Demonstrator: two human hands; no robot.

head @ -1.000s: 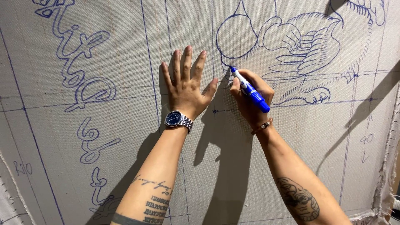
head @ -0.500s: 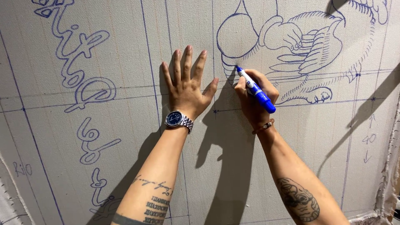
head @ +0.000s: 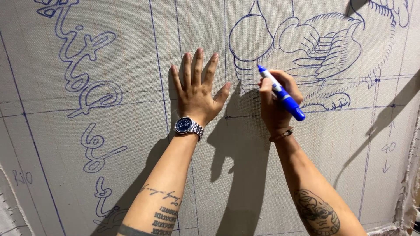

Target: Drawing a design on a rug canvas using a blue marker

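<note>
My left hand (head: 197,89) lies flat with its fingers spread on a large beige canvas (head: 131,175), a blue-faced metal watch (head: 188,126) on the wrist. Just to its right, my right hand (head: 275,100) grips a blue marker (head: 281,92). The marker's tip touches the canvas at the edge of a blue line drawing of an animal-like figure (head: 315,48). A thin bracelet circles my right wrist. Both forearms carry tattoos.
Blue grid lines cross the canvas. Curly blue outlined shapes (head: 83,65) run down the left side. Small pencil marks and an arrow (head: 387,153) sit at the right. The frayed canvas edge (head: 409,192) hangs at the far right.
My right hand has shifted the marker slightly right and up along the drawing. My left hand has stayed flat in the same place.
</note>
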